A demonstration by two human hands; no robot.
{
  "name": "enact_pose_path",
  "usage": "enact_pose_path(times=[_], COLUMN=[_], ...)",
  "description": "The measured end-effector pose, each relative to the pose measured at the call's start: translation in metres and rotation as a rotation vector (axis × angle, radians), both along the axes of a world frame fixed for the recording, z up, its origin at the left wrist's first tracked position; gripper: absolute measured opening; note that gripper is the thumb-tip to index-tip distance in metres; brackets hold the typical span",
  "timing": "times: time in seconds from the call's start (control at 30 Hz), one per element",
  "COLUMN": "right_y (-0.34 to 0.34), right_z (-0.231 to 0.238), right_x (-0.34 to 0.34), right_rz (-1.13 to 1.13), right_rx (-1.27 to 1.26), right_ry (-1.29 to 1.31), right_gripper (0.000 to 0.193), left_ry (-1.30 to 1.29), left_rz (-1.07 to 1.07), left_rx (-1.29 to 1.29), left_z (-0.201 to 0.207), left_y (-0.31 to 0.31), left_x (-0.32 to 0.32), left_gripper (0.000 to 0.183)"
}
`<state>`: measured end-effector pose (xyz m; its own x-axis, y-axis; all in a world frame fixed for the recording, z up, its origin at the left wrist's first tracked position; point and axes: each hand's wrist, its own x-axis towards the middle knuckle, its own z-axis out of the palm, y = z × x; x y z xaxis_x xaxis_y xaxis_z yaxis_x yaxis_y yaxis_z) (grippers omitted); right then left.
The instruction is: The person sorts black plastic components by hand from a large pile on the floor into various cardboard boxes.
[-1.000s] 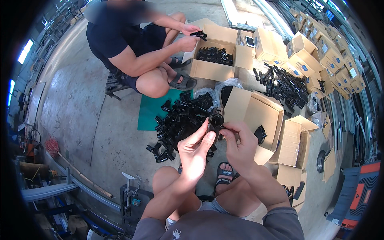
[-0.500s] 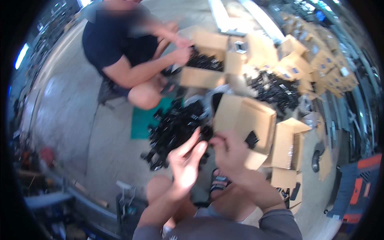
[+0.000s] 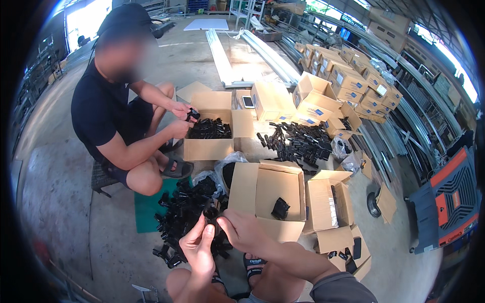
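Note:
My left hand (image 3: 198,247) pinches a small black part (image 3: 210,214) between thumb and fingertips. My right hand (image 3: 242,231) is closed at the part's right side, its thumb and curled fingers against it; the exact grip is partly hidden. Just beyond my hands, a heap of similar black parts (image 3: 177,207) lies partly on a green mat (image 3: 145,214). To the right stands an open cardboard box (image 3: 278,184) with a black piece (image 3: 280,208) inside.
At the left, a seated co-worker (image 3: 101,111) holds a black part (image 3: 192,115) by a carton (image 3: 207,150) of black pieces. Another black pile (image 3: 298,141) lies farther off. Stacked cartons (image 3: 348,78) and an orange-and-grey machine (image 3: 452,197) stand at the right.
The view has tilted up, showing more of the workshop. Both hands have come closer together around the black part, which was blurred and hard to make out earlier.

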<state>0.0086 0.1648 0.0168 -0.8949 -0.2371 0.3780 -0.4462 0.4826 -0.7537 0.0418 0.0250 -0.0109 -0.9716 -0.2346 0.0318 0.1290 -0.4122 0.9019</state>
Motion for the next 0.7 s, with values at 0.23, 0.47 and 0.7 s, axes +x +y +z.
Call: enact_pose_path(times=[0.23, 0.47, 0.7], right_y=[-0.002, -0.001, -0.004], right_z=[0.008, -0.006, -0.015], right_x=[0.006, 0.003, 0.0], right_rz=[-0.039, -0.066, -0.06], right_rx=[-0.123, -0.052, -0.142], right_ry=[0.038, 0.019, 0.166], right_gripper=[0.015, 0.022, 0.019], left_ry=[0.0, -0.023, -0.065], left_rz=[0.029, -0.026, -0.011], left_rx=[0.017, 0.074, 0.086], left_z=[-0.002, -0.011, -0.011], left_y=[-0.001, -0.005, -0.003], left_x=[0.0, 0.0, 0.0], left_gripper=[0.034, 0.039, 0.038])
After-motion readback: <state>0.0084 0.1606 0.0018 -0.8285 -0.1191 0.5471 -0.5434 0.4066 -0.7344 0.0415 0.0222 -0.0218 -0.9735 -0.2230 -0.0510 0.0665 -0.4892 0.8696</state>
